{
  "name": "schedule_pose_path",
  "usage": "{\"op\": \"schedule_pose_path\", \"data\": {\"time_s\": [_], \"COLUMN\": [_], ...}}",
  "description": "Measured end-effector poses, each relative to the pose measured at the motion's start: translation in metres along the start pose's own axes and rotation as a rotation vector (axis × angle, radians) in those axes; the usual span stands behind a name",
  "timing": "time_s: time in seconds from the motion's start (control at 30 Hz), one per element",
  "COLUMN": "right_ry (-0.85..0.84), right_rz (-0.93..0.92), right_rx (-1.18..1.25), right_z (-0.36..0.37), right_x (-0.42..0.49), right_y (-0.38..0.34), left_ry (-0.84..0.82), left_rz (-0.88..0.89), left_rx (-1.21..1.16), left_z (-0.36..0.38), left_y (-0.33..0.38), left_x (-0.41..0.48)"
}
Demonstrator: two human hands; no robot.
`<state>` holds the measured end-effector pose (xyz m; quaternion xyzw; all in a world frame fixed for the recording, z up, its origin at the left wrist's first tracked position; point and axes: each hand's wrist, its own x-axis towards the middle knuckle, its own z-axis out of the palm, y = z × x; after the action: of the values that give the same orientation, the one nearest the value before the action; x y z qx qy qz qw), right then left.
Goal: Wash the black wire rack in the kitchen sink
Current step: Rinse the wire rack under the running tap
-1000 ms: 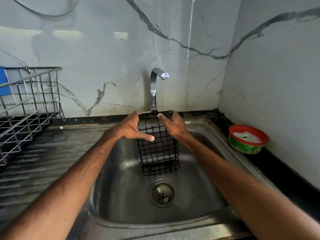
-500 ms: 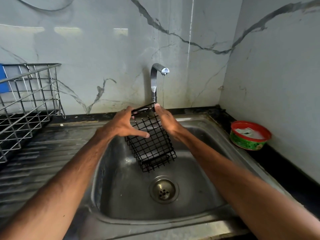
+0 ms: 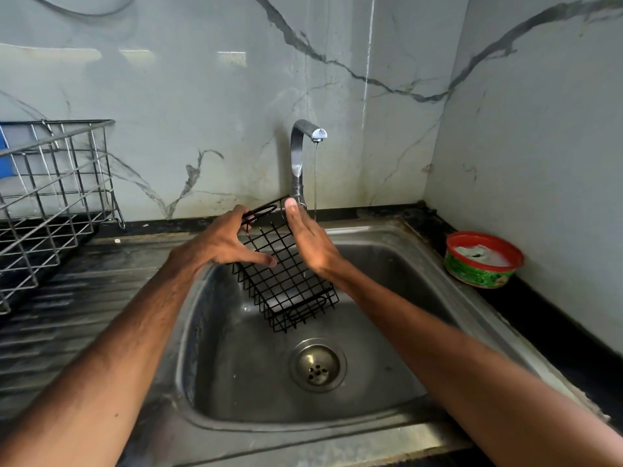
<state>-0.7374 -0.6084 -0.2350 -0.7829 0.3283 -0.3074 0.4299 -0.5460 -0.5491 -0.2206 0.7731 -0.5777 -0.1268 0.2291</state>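
Note:
The black wire rack (image 3: 286,284) hangs tilted over the steel sink (image 3: 387,264), its top leaning left toward the wall. My left hand (image 3: 222,244) grips the rack's upper left edge, thumb stretched across the front mesh. My right hand (image 3: 310,241) lies flat against the rack's right side with straight fingers pointing up. A thin stream of water falls from the tap (image 3: 303,153) just right of my right hand, past the rack.
A steel dish drainer (image 3: 50,197) stands on the ribbed draining board at the left. A red-rimmed green tub (image 3: 482,261) of white paste sits on the black counter at the right. The drain (image 3: 317,365) lies below the rack. Marble walls close the back and right.
The rack was upright under the tap a second ago; it has tipped leftward and moved left out of the stream. Both hands shifted left with it.

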Motion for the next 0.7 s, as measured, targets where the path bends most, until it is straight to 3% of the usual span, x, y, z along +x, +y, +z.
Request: {"op": "schedule_pose_path", "data": {"time_s": [0.1,0.33,0.53,0.7], "right_ry": [-0.009,-0.045,0.079,0.1], "right_rz": [0.037,0.363,0.275,0.218], "right_rx": [-0.01,-0.077,-0.001,-0.096], "right_z": [-0.002,-0.013,-0.029,-0.036], "right_x": [-0.01,-0.018,-0.02,-0.017], "right_y": [0.012,0.026,0.016,0.023], "left_ry": [0.013,0.036,0.021,-0.048], "left_rz": [0.003,0.06,0.072,0.138], "left_rx": [0.02,0.081,0.119,0.097], "left_z": [0.002,0.006,0.006,0.006], "left_y": [0.003,0.016,0.021,0.034], "left_x": [-0.001,-0.001,-0.002,-0.003]}}
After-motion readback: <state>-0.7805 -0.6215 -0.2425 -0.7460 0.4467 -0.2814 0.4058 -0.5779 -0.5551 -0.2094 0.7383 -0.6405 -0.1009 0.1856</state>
